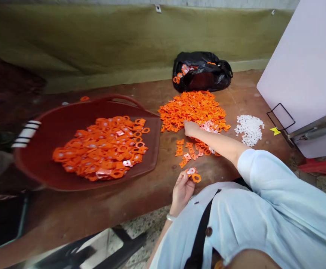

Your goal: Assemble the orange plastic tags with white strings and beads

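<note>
Close to the table's front edge, my left hand (182,192) pinches a small orange plastic piece (196,178) with a hexagonal ring and a white round part on it. My right hand (191,129) reaches across to the near edge of a heap of orange plastic pieces (193,106); its fingertips touch the heap, and what they hold, if anything, is hidden. Pink-white strings (209,126) lie beside my right forearm. Between the two hands, several loose orange pieces (180,147) are spread on the table.
A dark red tub (36,168) on the left holds many assembled orange pieces. Behind the heap lies a black plastic bag (219,76) with more pieces. Small white parts (249,129) form a pile at right, near a white panel (305,74) with a wire handle (281,116).
</note>
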`<state>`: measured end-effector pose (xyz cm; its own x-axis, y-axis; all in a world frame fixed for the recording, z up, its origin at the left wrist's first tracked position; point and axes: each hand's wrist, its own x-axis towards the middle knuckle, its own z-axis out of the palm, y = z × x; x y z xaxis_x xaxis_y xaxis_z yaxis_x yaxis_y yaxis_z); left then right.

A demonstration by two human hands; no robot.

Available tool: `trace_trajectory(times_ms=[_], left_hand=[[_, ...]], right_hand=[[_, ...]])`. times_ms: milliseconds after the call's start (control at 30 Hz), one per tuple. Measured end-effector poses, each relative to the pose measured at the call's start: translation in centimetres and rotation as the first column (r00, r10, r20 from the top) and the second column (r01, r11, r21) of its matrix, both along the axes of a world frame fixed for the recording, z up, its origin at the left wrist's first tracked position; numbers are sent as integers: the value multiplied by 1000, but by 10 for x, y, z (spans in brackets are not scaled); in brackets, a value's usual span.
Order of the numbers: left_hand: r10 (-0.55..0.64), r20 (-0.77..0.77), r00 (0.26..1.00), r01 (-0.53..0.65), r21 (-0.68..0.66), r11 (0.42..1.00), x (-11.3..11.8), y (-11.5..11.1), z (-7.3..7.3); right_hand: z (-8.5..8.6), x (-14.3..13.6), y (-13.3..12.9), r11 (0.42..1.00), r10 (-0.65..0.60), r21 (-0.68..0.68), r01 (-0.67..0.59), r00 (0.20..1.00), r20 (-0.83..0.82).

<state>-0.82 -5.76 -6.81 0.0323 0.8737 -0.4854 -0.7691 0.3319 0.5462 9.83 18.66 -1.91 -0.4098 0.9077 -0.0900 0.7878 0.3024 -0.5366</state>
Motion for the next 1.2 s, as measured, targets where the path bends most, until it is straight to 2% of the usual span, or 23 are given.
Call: trace_trajectory(times_ms=[133, 233, 300, 367, 467, 533, 600, 700, 900, 1200], left_hand=[[-42, 15, 999, 41, 21, 999, 8, 5, 17], [-94, 52, 994, 92, 39, 995, 18, 10, 34], [-133, 96, 986, 129, 53, 990, 25, 16, 45], [-162, 116, 980, 156, 55, 986, 32, 23, 54], [-205, 118, 972, 200, 50, 978, 45, 32, 66], [-246, 130, 960, 239, 73, 968, 54, 36, 72], [-283, 152, 947, 268, 113, 957, 64, 39, 78], [-318, 170, 933, 296, 143, 945, 76, 41, 83], [-305, 128, 944, 293, 105, 950, 86, 40, 86], [-300, 109, 948, 285, 132, 949, 83, 38, 88]], right_hand=[[8, 23, -8, 1000, -25, -11, 24, 995, -101], [18, 52, -34, 994, -100, 8, 109, 935, -341], [25, 73, -59, 981, -164, 7, 194, 848, -504], [33, 93, -88, 979, -171, -29, 202, 739, -651], [45, 113, -134, 977, -168, -54, 204, 598, -784], [49, 120, -160, 979, -144, -34, 203, 557, -818], [50, 122, -177, 981, -84, 27, 191, 548, -832], [48, 125, -188, 978, -13, 103, 180, 549, -836], [46, 134, -190, 970, 4, 147, 196, 587, -810], [38, 137, -191, 968, 33, 174, 180, 596, -802]])
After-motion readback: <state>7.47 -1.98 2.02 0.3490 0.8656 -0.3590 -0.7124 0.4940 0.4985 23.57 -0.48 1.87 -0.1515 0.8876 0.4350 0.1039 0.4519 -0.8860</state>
